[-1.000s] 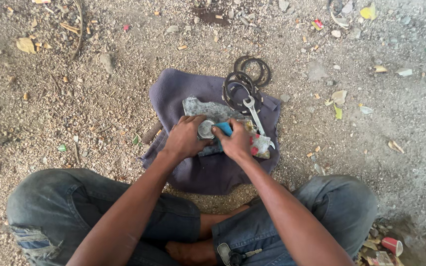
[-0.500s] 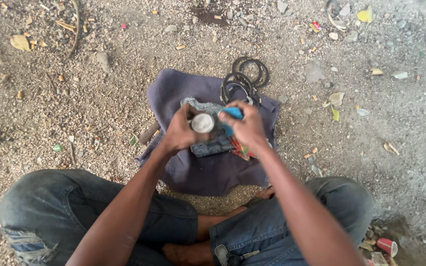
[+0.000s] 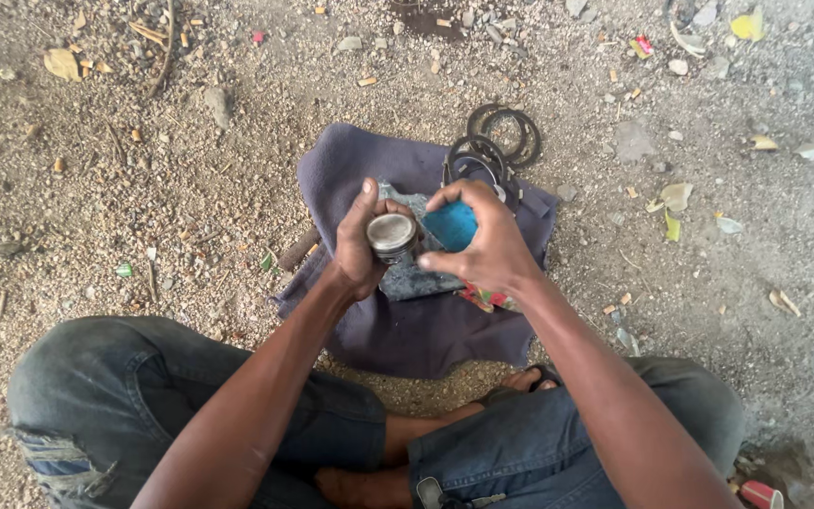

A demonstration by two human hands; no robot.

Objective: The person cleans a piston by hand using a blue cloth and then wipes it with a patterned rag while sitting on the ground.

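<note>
Fingers (image 3: 367, 209) of the left hand (image 3: 362, 247) are curled tight around a short round metal cylinder (image 3: 392, 236), its flat grey top turned up toward the camera; the thumb stands up along its far side. Just beside that cylinder, the right hand (image 3: 484, 247) has its fingers (image 3: 445, 196) bent and pinched over a small blue pad (image 3: 452, 226), which touches the cylinder's side. Both hands hover above the middle of a purple cloth (image 3: 407, 330) spread on the ground.

Under the cylinder, on the cloth, lies a grey piece of fabric or metal (image 3: 407, 279); which it is cannot be told. Below the right hand, toward the person, a red patterned scrap (image 3: 482, 300) peeks out on the cloth. Beyond the cylinder, at the cloth's far edge, several thin dark rings (image 3: 496, 143) lie overlapping, partly on the cloth and partly on the gravel ground (image 3: 143, 188). Left of the cloth a short brown stick (image 3: 298, 250) rests at its edge. Nearer than the cloth, the person's crossed legs in worn blue jeans (image 3: 143, 396) frame the lower view. Dry leaves and bits of litter lie scattered over the gravel well away from the cloth.
</note>
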